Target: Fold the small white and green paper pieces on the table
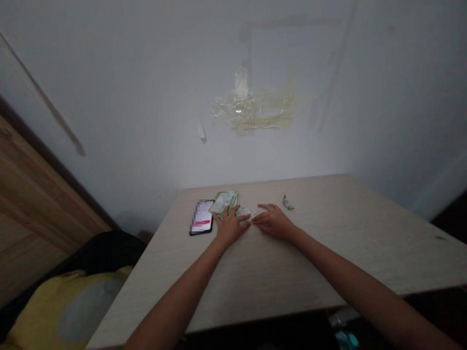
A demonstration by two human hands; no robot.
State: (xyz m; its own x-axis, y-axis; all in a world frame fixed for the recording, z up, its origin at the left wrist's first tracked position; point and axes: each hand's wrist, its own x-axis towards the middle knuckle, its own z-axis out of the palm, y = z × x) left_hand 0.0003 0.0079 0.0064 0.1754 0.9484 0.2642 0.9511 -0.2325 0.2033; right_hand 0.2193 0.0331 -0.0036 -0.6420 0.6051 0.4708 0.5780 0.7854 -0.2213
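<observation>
Several green-and-white printed packets (224, 200) lie in a loose pile on the table. My left hand (229, 227) rests over their near edge, its outer fingers spread and its thumb and forefinger close together at the edge of a small whitish packet (242, 211). From the right, my right hand (274, 221) reaches in, its thumb and forefinger together at the same packet's right end and its other fingers stretched out. The fingertips of both hands nearly meet there. Fingers partly cover this packet.
Left of the pile lies a phone (205, 224) with a lit screen, partly blurred. A small crumpled wrapper (288, 202) sits right of my hands. The pale wooden table (328, 204) meets a wall (146, 97) patched with tape. A yellow-and-grey item (69, 306) is at lower left.
</observation>
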